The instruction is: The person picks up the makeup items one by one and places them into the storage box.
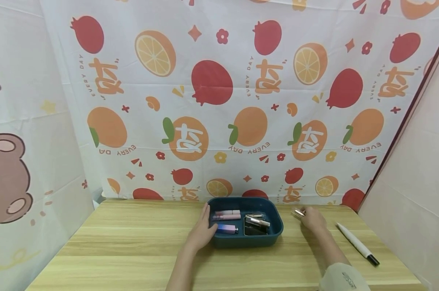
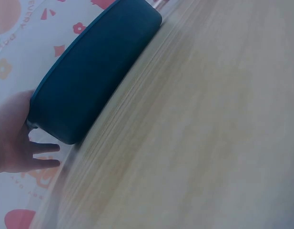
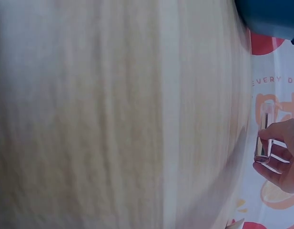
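Observation:
A dark blue plastic box [image 1: 244, 241] stands on the wooden table, its side wall [image 2: 89, 71] close in the left wrist view. My left hand [image 1: 201, 232] grips its left end, thumb over the rim and fingers along the outside; two fingers stick out straight in the left wrist view. Inside lie pink lip gloss tubes [image 1: 226, 217], a blue-purple tube [image 1: 227, 229], a lipstick [image 1: 258, 222] with a metallic case and a flat black case [image 1: 253, 231]. Right of the box, my right hand [image 1: 314, 220] pinches a clear and silver lipstick tube [image 3: 265, 133] above the table.
A long white pen-like stick [image 1: 355, 242] with a black end lies on the table at the right. Behind the table hangs a fruit-print cloth [image 1: 212, 121]. A pale wall [image 1: 416, 194] borders the right side, and a bear-print cloth [image 1: 41, 161] the left.

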Motion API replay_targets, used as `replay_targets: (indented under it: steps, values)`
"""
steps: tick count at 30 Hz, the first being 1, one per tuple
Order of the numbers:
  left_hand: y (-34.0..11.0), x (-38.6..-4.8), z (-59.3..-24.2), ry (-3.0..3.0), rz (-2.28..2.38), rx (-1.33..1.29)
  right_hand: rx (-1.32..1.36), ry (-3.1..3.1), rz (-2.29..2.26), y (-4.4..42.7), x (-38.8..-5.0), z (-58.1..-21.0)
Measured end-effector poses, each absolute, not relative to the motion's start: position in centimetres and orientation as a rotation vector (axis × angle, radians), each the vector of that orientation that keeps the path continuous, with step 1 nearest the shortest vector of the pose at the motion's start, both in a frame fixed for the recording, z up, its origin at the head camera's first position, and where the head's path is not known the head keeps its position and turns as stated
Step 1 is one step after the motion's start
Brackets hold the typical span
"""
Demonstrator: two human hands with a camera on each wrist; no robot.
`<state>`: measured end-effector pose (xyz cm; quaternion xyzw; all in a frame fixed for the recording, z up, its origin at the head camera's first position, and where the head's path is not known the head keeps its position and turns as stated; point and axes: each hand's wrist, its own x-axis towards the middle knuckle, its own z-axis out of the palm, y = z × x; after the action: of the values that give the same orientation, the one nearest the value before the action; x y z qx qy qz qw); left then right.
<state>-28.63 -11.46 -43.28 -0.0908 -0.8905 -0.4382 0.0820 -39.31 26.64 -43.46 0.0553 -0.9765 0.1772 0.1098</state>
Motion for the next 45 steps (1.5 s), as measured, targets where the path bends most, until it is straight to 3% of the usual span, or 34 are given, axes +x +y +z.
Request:
replay_targets:
  steps: [45]
  values:
    - [-11.7,-28.8,-43.5,-2.653,-1.314,-0.270,0.299,-2.773,0.546,24.7,-38.0,-41.5]
